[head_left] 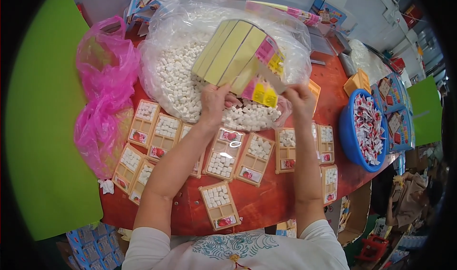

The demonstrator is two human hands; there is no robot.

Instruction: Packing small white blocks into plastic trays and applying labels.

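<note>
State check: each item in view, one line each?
Flat cartons: folded flat, fanned, held up by both hands.
Left hand: gripping the cartons' lower edge.
Right hand: gripping the cartons' right corner.
Clear bag: open, holding white cubes.
Trays: lying flat on the table, filled with cubes.
Blue bowl: full of red-and-white packets.
Pink bag: crumpled, on the table's left.
</note>
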